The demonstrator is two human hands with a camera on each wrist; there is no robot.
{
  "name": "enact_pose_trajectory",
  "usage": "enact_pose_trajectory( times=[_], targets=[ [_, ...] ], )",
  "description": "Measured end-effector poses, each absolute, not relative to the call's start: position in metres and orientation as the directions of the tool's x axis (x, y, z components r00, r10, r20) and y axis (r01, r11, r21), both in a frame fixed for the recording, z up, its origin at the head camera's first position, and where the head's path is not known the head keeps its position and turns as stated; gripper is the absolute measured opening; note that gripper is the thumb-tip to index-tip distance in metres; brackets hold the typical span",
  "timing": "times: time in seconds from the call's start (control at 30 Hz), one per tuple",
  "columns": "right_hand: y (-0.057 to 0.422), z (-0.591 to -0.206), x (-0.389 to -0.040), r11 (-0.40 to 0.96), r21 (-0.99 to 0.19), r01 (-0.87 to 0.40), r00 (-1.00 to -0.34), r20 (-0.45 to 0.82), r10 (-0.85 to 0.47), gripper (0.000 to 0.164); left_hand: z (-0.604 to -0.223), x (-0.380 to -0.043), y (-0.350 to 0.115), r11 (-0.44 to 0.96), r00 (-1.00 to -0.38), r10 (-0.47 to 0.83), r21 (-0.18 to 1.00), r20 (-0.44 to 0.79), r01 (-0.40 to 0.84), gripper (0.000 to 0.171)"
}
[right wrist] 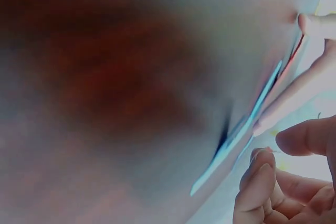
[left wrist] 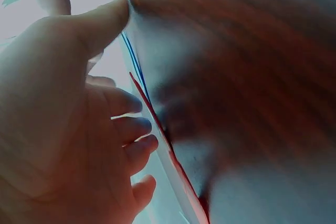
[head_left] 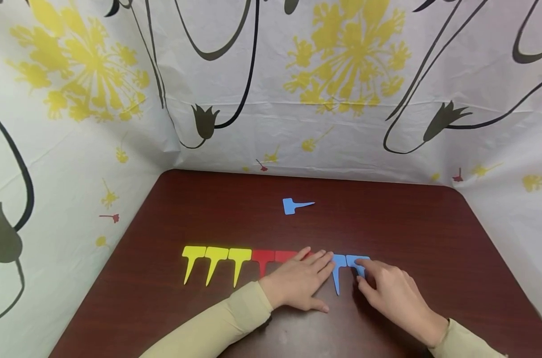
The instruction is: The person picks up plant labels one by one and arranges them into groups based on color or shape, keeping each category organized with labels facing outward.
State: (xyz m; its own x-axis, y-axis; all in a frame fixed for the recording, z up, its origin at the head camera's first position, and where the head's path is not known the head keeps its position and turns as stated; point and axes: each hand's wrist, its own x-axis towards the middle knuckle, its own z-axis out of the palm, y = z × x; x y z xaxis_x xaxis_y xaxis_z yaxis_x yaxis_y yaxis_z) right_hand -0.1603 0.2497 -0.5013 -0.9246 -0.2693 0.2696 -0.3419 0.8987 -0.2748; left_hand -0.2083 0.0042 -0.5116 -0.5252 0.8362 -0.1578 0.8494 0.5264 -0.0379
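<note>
A row of T-shaped plastic plant labels lies on the table. On its left end are three yellow labels [head_left: 217, 253], then red labels [head_left: 263, 256], partly hidden under my left hand [head_left: 297, 282]. That hand lies over the row with its fingers extended and the thumb spread. Just past its fingertips is a blue label [head_left: 339, 261]. At the row's right end, the index finger of my right hand [head_left: 393, 291] touches another blue label [head_left: 353, 260], its thumb apart near the stem. The right wrist view shows a gap between that thumb and index finger.
A separate blue label [head_left: 289, 206] lies farther back, its stem pointing right. The dark red-brown table [head_left: 199, 209] is bordered at the back and sides by a white patterned cloth [head_left: 253, 144].
</note>
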Motion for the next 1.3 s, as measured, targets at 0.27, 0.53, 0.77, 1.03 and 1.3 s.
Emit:
enact_pose_trajectory(
  times=[0.27, 0.53, 0.77, 1.03, 1.3],
  targets=[
    [0.249, -0.488, -0.191, 0.866, -0.258, -0.429, -0.883, 0.324, -0.34, 0.028, -0.509, -0.207, -0.005, 0.542, -0.54, 0.833, -0.016, -0.118, 0.84, 0.088],
    [0.251, -0.479, -0.232, 0.827, -0.227, -0.515, -0.829, 0.378, -0.413, 0.03, -0.51, -0.202, -0.019, 0.629, -0.628, 0.777, 0.021, -0.041, 0.777, 0.077],
    [0.243, -0.485, -0.266, 0.803, -0.246, -0.543, -0.825, 0.334, -0.456, 0.033, -0.513, -0.196, -0.042, 0.67, -0.67, 0.742, 0.03, 0.0, 0.742, 0.075],
    [0.229, -0.494, -0.305, 0.784, -0.282, -0.553, -0.831, 0.259, -0.493, 0.036, -0.514, -0.188, -0.072, 0.69, -0.691, 0.723, 0.042, 0.017, 0.723, 0.074],
    [0.219, -0.499, -0.337, 0.784, -0.278, -0.555, -0.832, 0.208, -0.515, 0.036, -0.513, -0.183, -0.083, 0.703, -0.706, 0.709, 0.086, 0.006, 0.706, 0.073]
  ],
)
